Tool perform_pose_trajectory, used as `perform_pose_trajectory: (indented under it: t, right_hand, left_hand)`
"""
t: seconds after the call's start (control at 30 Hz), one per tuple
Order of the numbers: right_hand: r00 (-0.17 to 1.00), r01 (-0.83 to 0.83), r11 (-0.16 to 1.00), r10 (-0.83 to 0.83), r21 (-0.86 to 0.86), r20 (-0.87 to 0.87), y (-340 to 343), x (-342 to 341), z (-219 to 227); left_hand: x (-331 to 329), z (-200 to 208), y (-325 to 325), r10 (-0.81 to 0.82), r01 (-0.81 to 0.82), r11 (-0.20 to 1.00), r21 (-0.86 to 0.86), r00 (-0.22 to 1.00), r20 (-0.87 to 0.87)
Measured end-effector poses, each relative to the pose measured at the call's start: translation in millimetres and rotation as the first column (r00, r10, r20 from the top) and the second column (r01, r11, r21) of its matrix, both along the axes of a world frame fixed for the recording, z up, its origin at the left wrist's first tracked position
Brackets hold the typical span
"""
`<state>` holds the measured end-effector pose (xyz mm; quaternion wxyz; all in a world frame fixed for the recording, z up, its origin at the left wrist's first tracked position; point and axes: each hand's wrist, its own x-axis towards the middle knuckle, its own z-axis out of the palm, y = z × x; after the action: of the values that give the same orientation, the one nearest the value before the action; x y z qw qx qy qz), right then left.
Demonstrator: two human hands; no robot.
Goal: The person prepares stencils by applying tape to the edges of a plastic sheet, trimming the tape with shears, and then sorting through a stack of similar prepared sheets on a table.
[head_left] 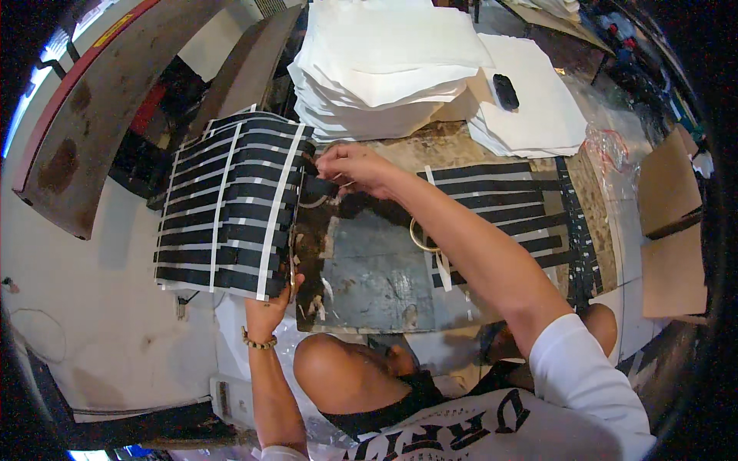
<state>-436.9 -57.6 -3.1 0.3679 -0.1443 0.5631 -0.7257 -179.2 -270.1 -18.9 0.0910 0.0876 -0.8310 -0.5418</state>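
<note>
A stack of pale sheets crossed by black strips and white bands [223, 203] stands tilted at the left. My left hand [270, 307] grips its lower right corner, with the thumb in front and the other fingers mostly hidden behind the sheets. At the stack's right edge, my right hand [357, 170] has its fingers closed on the end of a short black strip [320, 187]. A pale curved piece [314, 203] shows just below that strip. Under my right forearm lies another sheet with black strips [500, 201], partly covered by the arm.
A tall pile of white sheets [384, 58] rises at the back, beside a lower white pile [530, 100] carrying a black object [505, 92]. A yellowish ring [421, 237] lies by my forearm on the worn work board [377, 269]. Cardboard boxes [673, 265] stand right.
</note>
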Motion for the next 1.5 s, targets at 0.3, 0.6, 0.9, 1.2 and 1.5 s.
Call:
perform_pose_trajectory:
  t: [0.3,0.6,0.9,1.2,1.5]
  right_hand:
    - [0.994,0.102,0.991,-0.105,-0.087,-0.035,9.6,-5.3,-6.6]
    - [0.999,0.032,0.998,-0.033,-0.053,-0.022,10.5,15.8,-14.3]
    - [0.952,0.134,0.986,-0.101,-0.098,0.288,-48.2,72.8,15.2]
    - [0.919,0.307,0.949,-0.278,-0.066,0.278,-68.6,76.1,31.8]
    - [0.618,0.482,0.872,-0.402,-0.078,-0.676,-80.0,101.6,27.8]
  left_hand:
    - [20.8,9.2,16.2,-0.027,0.011,0.988,0.152,0.995,0.1]
    - [8.8,27.5,87.3,-0.229,0.258,0.845,-0.469,0.966,0.119]
    - [4.1,25.3,89.8,-0.417,0.453,0.611,-0.649,0.881,0.223]
    - [69.9,93.1,-9.0,0.361,-0.35,0.928,-0.127,0.929,0.078]
    - [32.8,105.7,-46.8,0.06,-0.316,0.641,-0.7,0.929,-0.364]
